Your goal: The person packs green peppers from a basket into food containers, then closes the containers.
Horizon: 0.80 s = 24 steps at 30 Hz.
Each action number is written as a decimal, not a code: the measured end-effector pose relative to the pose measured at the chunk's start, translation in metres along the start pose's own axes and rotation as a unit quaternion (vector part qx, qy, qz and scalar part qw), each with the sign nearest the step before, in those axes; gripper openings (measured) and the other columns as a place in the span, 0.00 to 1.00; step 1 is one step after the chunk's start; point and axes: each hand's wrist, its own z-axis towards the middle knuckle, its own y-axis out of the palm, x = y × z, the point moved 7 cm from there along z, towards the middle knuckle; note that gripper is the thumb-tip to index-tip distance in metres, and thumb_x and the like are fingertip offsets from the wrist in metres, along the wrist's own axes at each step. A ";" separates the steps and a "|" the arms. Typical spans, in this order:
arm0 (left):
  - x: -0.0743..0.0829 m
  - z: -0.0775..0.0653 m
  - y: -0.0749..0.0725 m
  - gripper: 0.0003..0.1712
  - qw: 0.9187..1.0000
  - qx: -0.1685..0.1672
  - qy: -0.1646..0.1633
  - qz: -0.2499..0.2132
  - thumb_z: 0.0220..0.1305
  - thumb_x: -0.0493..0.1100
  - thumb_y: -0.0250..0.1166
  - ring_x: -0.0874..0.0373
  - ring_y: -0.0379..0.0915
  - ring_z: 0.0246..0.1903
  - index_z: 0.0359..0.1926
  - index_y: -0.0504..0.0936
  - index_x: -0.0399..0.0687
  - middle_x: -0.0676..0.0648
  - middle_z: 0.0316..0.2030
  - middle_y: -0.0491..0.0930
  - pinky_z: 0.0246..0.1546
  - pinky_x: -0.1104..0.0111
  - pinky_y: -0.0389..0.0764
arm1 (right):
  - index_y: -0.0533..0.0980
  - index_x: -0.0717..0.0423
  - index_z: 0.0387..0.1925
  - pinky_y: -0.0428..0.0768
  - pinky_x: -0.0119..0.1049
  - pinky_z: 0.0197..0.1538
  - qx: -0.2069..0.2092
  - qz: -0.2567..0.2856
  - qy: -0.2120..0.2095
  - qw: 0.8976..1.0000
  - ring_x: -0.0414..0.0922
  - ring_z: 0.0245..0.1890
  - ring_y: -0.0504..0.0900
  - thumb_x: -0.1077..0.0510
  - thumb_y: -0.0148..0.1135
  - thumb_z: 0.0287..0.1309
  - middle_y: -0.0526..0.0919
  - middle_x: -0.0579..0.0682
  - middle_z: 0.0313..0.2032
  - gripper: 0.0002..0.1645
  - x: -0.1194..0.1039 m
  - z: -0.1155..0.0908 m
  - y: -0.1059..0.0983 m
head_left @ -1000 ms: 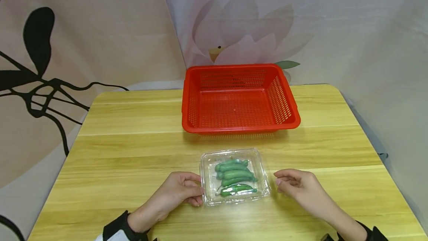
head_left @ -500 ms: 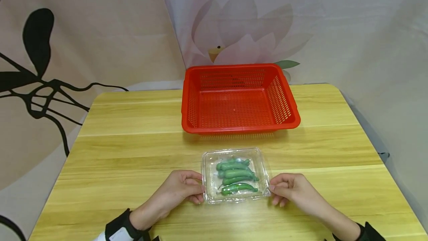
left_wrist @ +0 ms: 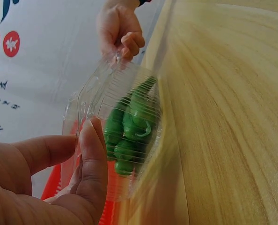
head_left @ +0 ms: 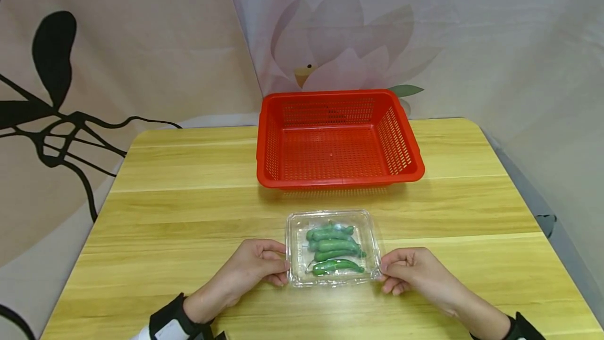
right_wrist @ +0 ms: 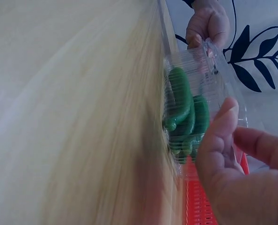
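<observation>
A clear plastic clamshell box (head_left: 297, 224) with its lid down sits on the table, several green peppers (head_left: 335, 245) lying inside it. At its left edge my left hand (head_left: 257, 266) pinches the rim between thumb and fingers. My right hand (head_left: 408, 272) pinches the right rim near the front corner. In the left wrist view, the thumb and fingers of the left hand (left_wrist: 59, 178) close on the rim, and the peppers (left_wrist: 134, 117) show through the ribbed side. The right wrist view has the right hand (right_wrist: 246, 173) at the rim of the box (right_wrist: 195, 61).
Behind the box stands a red plastic basket (head_left: 330, 156) with perforated walls, holding nothing visible. The wooden table (head_left: 165, 214) reaches out to both sides. Printed cloth (head_left: 189, 41) hangs behind and beside it.
My right hand has come left from beside the box and taken hold of its right rim. The box has shifted very slightly rightward; the left hand keeps its grip.
</observation>
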 end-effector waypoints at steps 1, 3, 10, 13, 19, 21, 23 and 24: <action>0.000 0.000 0.000 0.24 1.000 0.000 0.001 0.000 0.66 0.29 0.69 0.56 0.85 0.26 0.59 0.73 0.20 0.41 0.28 0.87 0.32 0.67 0.89 | 0.77 0.75 0.49 0.88 0.34 0.39 0.001 0.002 0.000 1.000 0.46 0.34 0.88 0.64 0.62 0.71 0.88 0.64 0.39 0.14 0.000 0.000 0.000; 0.001 0.000 0.000 0.24 1.000 0.001 0.002 0.001 0.66 0.29 0.69 0.57 0.85 0.26 0.59 0.73 0.20 0.41 0.28 0.87 0.32 0.67 0.89 | 0.77 0.75 0.49 0.88 0.34 0.39 0.001 0.005 -0.001 1.000 0.45 0.34 0.88 0.64 0.61 0.71 0.88 0.63 0.39 0.14 0.000 0.000 0.001; 0.002 0.001 0.000 0.25 1.000 0.000 0.003 -0.002 0.66 0.29 0.69 0.57 0.85 0.26 0.59 0.73 0.19 0.41 0.28 0.87 0.32 0.67 0.89 | 0.77 0.75 0.49 0.88 0.34 0.39 0.010 0.000 -0.005 1.000 0.44 0.33 0.87 0.64 0.61 0.70 0.87 0.63 0.39 0.14 0.000 -0.001 0.001; 0.002 0.001 0.000 0.24 1.000 0.001 0.002 -0.004 0.66 0.28 0.69 0.57 0.85 0.26 0.59 0.73 0.19 0.42 0.28 0.87 0.32 0.67 0.89 | 0.77 0.76 0.48 0.88 0.33 0.38 0.017 -0.003 -0.009 1.000 0.42 0.32 0.86 0.65 0.61 0.70 0.87 0.63 0.39 0.14 0.001 -0.001 0.000; 0.002 0.001 0.001 0.25 1.000 0.002 0.002 -0.004 0.66 0.28 0.68 0.57 0.85 0.27 0.60 0.72 0.19 0.43 0.29 0.87 0.32 0.67 0.89 | 0.77 0.76 0.47 0.86 0.29 0.35 0.025 -0.003 -0.016 1.000 0.38 0.28 0.83 0.66 0.60 0.69 0.87 0.58 0.37 0.13 0.000 -0.001 0.001; 0.002 0.001 0.001 0.25 1.000 0.002 0.002 -0.004 0.66 0.28 0.68 0.57 0.85 0.27 0.60 0.72 0.19 0.43 0.29 0.87 0.32 0.67 0.89 | 0.77 0.76 0.47 0.85 0.28 0.34 0.031 -0.004 -0.015 0.999 0.38 0.28 0.82 0.66 0.60 0.69 0.87 0.58 0.36 0.13 0.000 0.000 0.000; 0.002 0.002 0.001 0.25 1.000 0.002 0.003 -0.006 0.66 0.28 0.68 0.57 0.85 0.27 0.60 0.72 0.19 0.43 0.29 0.86 0.32 0.67 0.89 | 0.77 0.75 0.47 0.84 0.28 0.34 0.038 -0.006 -0.012 0.999 0.38 0.27 0.82 0.66 0.61 0.68 0.87 0.58 0.36 0.13 0.001 0.000 0.000; 0.003 0.002 0.001 0.25 1.000 0.001 0.004 -0.006 0.65 0.28 0.68 0.57 0.85 0.27 0.60 0.73 0.19 0.43 0.29 0.86 0.32 0.67 0.89 | 0.77 0.76 0.47 0.84 0.28 0.33 0.041 -0.007 -0.011 0.999 0.38 0.27 0.81 0.66 0.61 0.68 0.87 0.57 0.36 0.13 0.001 0.001 -0.001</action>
